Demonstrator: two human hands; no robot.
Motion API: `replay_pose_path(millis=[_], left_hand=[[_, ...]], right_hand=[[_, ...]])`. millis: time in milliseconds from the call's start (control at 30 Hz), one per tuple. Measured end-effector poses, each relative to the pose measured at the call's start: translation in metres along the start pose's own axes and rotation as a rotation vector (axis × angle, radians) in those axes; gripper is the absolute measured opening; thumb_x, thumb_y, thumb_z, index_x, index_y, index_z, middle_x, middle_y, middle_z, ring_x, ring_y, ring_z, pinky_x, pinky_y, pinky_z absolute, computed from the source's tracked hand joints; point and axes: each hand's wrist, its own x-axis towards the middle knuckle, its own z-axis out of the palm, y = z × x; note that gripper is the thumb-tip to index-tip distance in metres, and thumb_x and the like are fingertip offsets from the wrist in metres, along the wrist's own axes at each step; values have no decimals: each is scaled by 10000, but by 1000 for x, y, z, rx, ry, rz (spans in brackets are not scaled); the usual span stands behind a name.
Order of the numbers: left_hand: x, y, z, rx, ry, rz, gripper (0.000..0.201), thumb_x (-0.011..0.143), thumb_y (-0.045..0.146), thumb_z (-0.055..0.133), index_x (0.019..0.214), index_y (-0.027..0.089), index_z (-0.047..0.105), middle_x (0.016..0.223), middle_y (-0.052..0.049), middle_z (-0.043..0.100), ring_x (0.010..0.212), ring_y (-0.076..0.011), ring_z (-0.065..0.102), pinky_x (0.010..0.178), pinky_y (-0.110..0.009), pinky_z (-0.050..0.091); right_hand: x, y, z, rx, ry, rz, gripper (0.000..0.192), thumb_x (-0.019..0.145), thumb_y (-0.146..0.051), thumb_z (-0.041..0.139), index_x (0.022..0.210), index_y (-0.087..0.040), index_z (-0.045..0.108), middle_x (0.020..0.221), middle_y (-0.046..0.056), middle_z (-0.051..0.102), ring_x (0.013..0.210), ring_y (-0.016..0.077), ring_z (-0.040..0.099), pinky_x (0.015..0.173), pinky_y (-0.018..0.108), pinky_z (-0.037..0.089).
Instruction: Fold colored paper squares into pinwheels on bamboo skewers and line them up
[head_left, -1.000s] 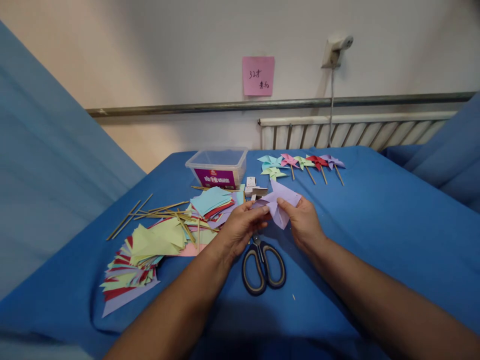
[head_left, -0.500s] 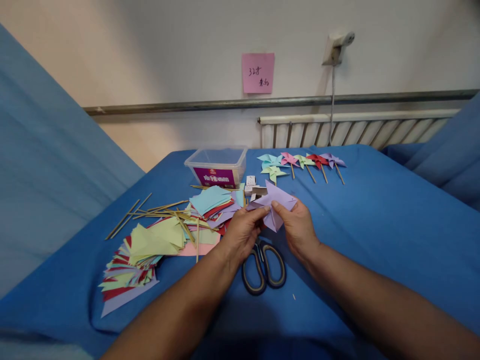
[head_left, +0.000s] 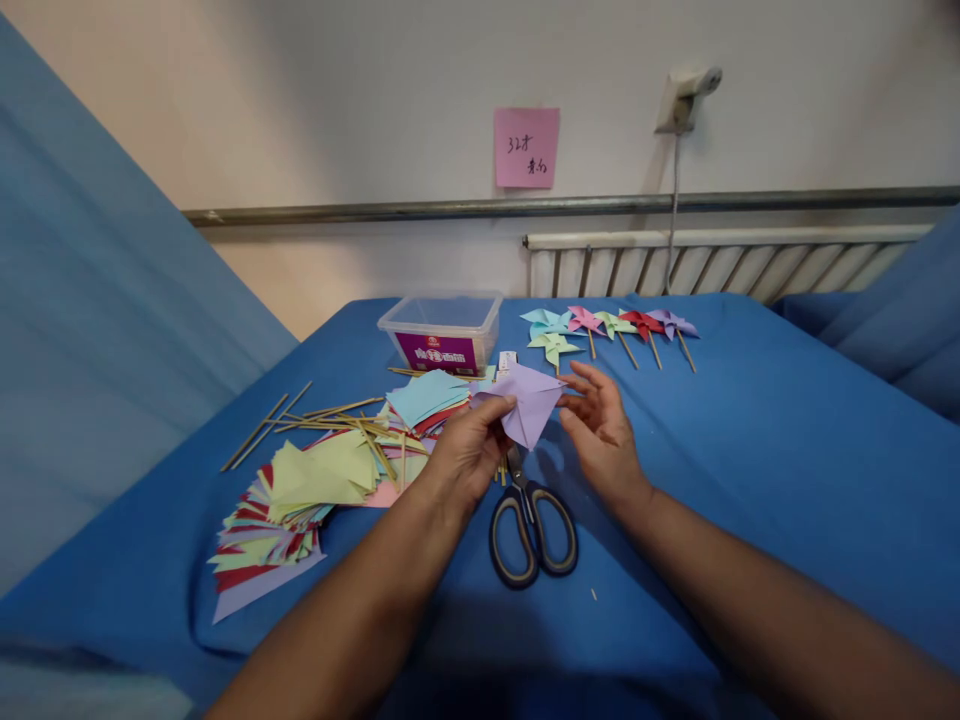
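Observation:
A purple paper pinwheel piece (head_left: 531,400) with cut, partly folded corners is pinched between the thumb and fingers of my left hand (head_left: 474,440). My right hand (head_left: 600,425) is just to the right of it, fingers apart and bent, with nothing visible in them; its fingertips come close to the paper's right corner. Under the paper lie dark-handled scissors (head_left: 534,530), their blades partly hidden. A fanned stack of coloured paper (head_left: 322,475) and a stack topped with light blue sheets (head_left: 426,398) lie to the left of my left hand.
Thin wooden sticks (head_left: 255,430) lie on the left of the blue cloth (head_left: 750,480). A clear plastic tub (head_left: 442,325) stands at the back, near a small white box (head_left: 508,360). Several finished pinwheels (head_left: 643,325) on sticks lie at the back right.
My right hand has let go of the purple paper and moved slightly right, its fingers opening. My left hand keeps its pinch, and the paper has turned flatter. The view has shifted slightly.

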Motion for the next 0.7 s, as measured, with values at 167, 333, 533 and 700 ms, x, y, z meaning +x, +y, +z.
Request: replay_pose_path(millis=[167,333,533,700], left_hand=[[-1,9,-2,-12,1,6,244,672,84,694,901,168,677,904,-39,721,761,-151,657,694,-249,534],[-2,6,-3,33,-19,0,210,653,123,716,857,167,688,837,-45,721,728,-168,645,637,-259,527],[-2,0,-5,100,-90,5,239,621,166,762,852,185,705,839,-47,725,707,-171,636,621,-273,511],[-3,-2,-3,127,-118,5,217,607,147,761,817,177,717,784,-42,716,655,-154,615,613,-263,499]], right_hand=[[-4,4,-1,-206,-173,-67,387,768,-173,614,1133,-302,605,1273,44,532,1129,212,549,947,376,434],[-4,0,1,-209,-208,-69,237,771,-206,645,992,-289,671,1023,24,621,1016,215,580,942,403,442],[-2,-4,1,-194,-151,-55,73,771,-290,697,832,-252,710,868,21,638,887,204,603,868,366,467],[-2,0,1,-193,-97,-20,112,774,-331,694,741,-225,682,794,8,601,755,167,572,747,321,469]])
